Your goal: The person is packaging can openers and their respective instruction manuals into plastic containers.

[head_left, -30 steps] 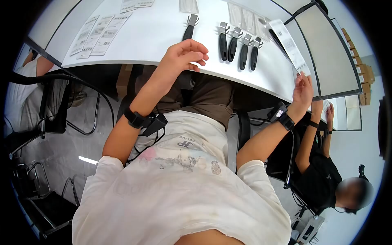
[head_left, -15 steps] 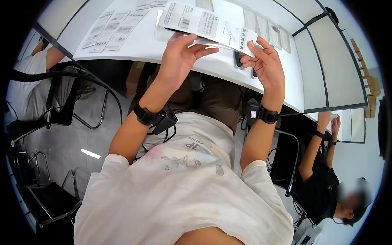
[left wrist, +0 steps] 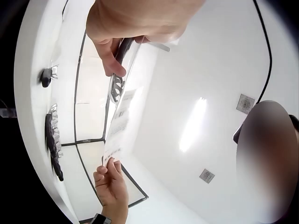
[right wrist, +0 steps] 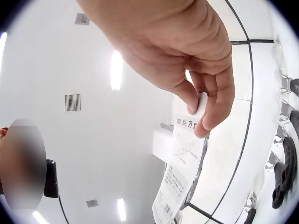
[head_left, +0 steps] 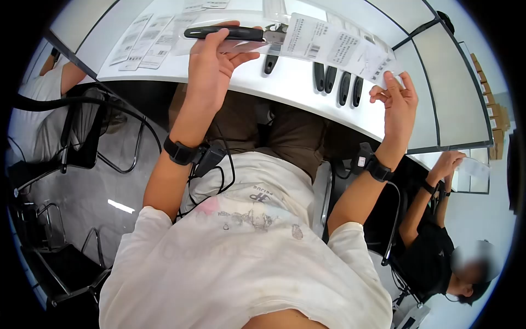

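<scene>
My left hand (head_left: 208, 77) holds a black-handled clamp (head_left: 236, 33) with a metal head, its thumb across the handle, and clear plastic packaging (head_left: 182, 43) around it. A long white printed card (head_left: 329, 46) stretches from the metal head toward the right. My right hand (head_left: 400, 104) pinches the far end of that card between thumb and fingers, as the right wrist view also shows with the card (right wrist: 180, 161) hanging below the fingertips. Both hands are raised over the table's front part. Part of the clamp's head overlaps the card.
Several similar black-handled clamps (head_left: 344, 89) lie on the white table (head_left: 246, 79) below the card, one apart to the left. Printed cards (head_left: 159, 52) lie at the left, clear plastic packs (head_left: 274, 10) at the back. Partitions (head_left: 449, 82) border the table; another person (head_left: 427, 236) sits at the right.
The right hand brought the card from the table's right side to the left hand, then moved back right with the card's end. The left hand, empty before, now holds a clamp.
</scene>
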`<move>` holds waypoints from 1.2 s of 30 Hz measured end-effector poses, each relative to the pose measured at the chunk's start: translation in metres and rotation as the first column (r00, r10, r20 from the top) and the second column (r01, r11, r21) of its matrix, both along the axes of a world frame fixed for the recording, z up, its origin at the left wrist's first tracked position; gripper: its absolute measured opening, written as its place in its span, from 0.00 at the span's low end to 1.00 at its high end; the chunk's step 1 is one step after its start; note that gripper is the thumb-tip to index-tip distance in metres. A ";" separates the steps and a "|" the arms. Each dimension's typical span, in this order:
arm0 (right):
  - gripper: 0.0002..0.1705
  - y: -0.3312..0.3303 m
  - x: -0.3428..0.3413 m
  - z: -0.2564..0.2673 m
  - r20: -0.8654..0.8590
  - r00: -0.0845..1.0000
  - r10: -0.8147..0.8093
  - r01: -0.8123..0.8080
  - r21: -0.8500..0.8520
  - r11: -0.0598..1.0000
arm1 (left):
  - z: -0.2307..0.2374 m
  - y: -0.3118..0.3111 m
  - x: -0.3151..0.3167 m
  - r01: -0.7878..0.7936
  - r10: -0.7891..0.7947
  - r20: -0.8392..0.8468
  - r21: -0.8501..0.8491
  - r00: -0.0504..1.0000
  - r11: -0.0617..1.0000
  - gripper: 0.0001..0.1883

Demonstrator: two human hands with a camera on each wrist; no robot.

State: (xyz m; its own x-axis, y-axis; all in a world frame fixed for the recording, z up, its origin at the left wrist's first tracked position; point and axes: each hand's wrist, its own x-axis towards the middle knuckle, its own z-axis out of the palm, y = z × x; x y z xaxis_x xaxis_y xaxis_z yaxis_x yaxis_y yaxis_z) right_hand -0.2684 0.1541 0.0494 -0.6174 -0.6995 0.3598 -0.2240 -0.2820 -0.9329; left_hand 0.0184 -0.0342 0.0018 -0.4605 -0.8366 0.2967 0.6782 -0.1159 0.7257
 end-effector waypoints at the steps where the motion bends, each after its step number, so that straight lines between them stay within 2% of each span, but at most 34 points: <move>1: 0.16 0.003 -0.004 0.002 -0.039 0.995 -0.096 0.095 -0.043 0.995 | 0.000 -0.001 -0.001 0.011 -0.011 0.008 -0.002 1.000 1.000 0.16; 4: 0.16 0.007 -0.003 0.006 -0.042 0.992 -0.121 0.119 -0.054 0.991 | 0.001 -0.003 0.001 -0.015 0.015 0.014 -0.006 1.000 1.000 0.16; 6: 0.16 0.014 -0.005 0.012 -0.087 0.995 -0.057 0.057 0.002 0.998 | 0.004 -0.001 0.002 -0.019 0.019 0.022 -0.027 1.000 0.999 0.17; 10: 0.14 0.026 -0.014 0.013 -0.105 0.987 -0.119 0.123 0.038 0.992 | 0.005 0.000 -0.004 -0.017 0.015 -0.022 -0.071 1.000 0.997 0.17; 17: 0.12 0.033 -0.017 0.015 -0.081 0.988 -0.130 0.138 0.105 0.985 | 0.004 0.001 -0.004 0.015 -0.026 -0.063 -0.176 0.998 0.984 0.17; 21: 0.13 0.037 -0.019 0.016 -0.078 0.984 -0.160 0.169 0.127 0.978 | 0.009 0.009 -0.008 -0.023 0.014 -0.054 -0.170 0.998 0.985 0.17; 26: 0.13 0.040 -0.022 0.013 -0.071 0.981 -0.182 0.189 0.109 0.976 | 0.005 0.009 -0.009 0.016 -0.027 -0.039 -0.249 0.999 0.968 0.16; 29: 0.12 0.043 -0.031 0.010 -0.058 0.989 -0.135 0.140 0.091 0.986 | 0.001 0.004 -0.009 0.084 -0.107 -0.078 -0.254 0.991 0.964 0.16; 33: 0.13 0.044 -0.026 0.013 -0.016 0.995 -0.102 0.103 0.081 0.991 | 0.001 0.003 -0.007 0.093 -0.106 -0.039 -0.241 0.994 0.966 0.16; 36: 0.14 0.040 -0.017 0.014 -0.024 0.994 -0.109 0.111 0.106 0.988 | -0.001 0.005 -0.011 0.197 -0.206 -0.017 -0.221 0.978 0.955 0.17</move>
